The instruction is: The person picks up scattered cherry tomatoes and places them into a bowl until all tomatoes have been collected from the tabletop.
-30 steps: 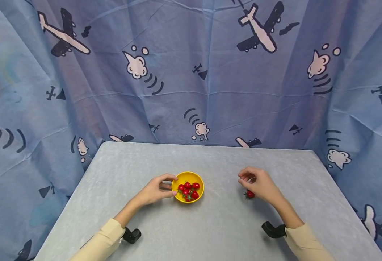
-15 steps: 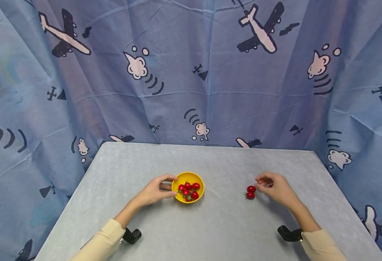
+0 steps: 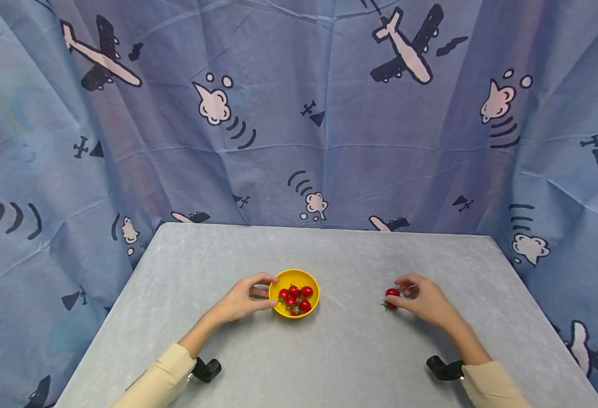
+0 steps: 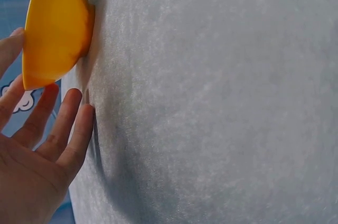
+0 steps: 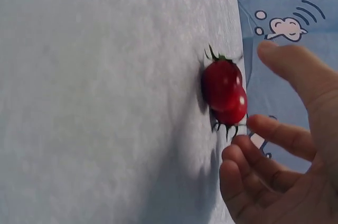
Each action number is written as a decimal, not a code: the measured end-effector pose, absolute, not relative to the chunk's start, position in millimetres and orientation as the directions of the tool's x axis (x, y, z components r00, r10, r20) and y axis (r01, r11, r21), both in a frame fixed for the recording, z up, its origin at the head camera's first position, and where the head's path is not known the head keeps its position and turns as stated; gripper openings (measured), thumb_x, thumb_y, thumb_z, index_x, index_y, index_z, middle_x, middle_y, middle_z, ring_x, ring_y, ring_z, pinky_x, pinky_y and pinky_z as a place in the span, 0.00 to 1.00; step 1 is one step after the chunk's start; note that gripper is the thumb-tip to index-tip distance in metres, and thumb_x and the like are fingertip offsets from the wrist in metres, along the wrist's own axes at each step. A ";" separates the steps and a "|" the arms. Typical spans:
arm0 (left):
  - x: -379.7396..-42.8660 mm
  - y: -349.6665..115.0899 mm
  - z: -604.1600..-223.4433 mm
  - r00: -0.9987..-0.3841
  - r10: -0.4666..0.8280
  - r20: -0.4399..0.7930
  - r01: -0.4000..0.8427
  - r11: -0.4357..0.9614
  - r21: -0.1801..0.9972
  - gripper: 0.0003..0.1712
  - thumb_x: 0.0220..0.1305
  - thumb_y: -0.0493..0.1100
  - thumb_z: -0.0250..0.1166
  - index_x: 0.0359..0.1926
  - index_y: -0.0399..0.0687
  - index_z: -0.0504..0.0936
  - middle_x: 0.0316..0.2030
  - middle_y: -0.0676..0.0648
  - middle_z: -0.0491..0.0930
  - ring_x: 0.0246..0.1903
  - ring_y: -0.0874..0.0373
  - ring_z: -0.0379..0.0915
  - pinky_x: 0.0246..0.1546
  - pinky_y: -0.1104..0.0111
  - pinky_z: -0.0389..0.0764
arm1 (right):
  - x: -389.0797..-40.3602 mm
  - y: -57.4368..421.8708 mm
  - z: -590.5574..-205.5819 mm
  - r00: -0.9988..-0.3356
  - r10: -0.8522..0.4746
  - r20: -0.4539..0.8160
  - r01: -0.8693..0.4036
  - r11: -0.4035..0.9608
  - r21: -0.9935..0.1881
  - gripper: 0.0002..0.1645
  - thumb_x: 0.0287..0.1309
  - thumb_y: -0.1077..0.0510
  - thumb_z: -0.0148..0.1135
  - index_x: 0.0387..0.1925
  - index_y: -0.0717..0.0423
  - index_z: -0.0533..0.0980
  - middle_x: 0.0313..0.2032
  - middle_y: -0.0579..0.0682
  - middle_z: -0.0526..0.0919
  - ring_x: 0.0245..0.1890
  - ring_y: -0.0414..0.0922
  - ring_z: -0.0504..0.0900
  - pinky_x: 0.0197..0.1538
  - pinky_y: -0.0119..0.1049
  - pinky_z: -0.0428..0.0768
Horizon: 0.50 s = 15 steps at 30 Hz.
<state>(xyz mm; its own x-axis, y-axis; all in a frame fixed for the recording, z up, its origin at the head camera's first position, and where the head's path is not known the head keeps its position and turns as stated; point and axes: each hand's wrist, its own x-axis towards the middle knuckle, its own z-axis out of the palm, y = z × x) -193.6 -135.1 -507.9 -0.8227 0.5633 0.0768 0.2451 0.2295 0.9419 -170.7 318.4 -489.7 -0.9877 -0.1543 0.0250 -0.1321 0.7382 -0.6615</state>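
Observation:
A yellow bowl [image 3: 296,275] holds several red cherry tomatoes [image 3: 306,290] in the head view. My left hand [image 3: 241,297] touches the bowl's left side, thumb and index fingertip at the rim. The left wrist view shows those fingers [image 4: 68,115] fairly straight against the outside of the bowl [image 4: 58,28]. To the right, two more cherry tomatoes [image 5: 221,84] lie side by side on the table, green stems attached. My right hand [image 3: 428,302] is spread beside them, thumb [image 5: 290,65] and fingers apart with the pair between; in the head view the thumb overlaps the nearer tomato.
The pale grey table [image 3: 339,351] carries the bowl near its middle. Behind it and along both sides hangs a blue curtain [image 3: 278,113] printed with planes and clouds. A black wrist mount [image 3: 206,369] sits on the left wrist, and another mount [image 3: 444,368] on the right.
My right hand let go of a tomato beside the other one and drew back to the right, then came back left with thumb and fingers parted. The left hand and bowl stayed put.

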 end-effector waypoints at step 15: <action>-194.1 -135.2 -508.1 -0.822 0.563 0.082 0.250 0.227 0.941 0.27 0.65 0.32 0.70 0.64 0.32 0.74 0.62 0.34 0.73 0.51 0.39 0.79 0.51 0.55 0.82 | -176.4 296.4 -496.5 -0.993 -0.109 0.037 -0.108 0.775 -0.623 0.19 0.52 0.53 0.79 0.36 0.62 0.80 0.30 0.51 0.79 0.32 0.46 0.76 0.33 0.40 0.77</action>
<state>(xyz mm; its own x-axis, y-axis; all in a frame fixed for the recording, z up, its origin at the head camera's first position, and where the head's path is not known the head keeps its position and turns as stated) -194.1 -135.2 -508.1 -0.8224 0.5629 0.0823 0.2499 0.2275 0.9412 -176.4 296.4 -496.5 -0.9934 -0.1087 0.0374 -0.1083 0.7748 -0.6229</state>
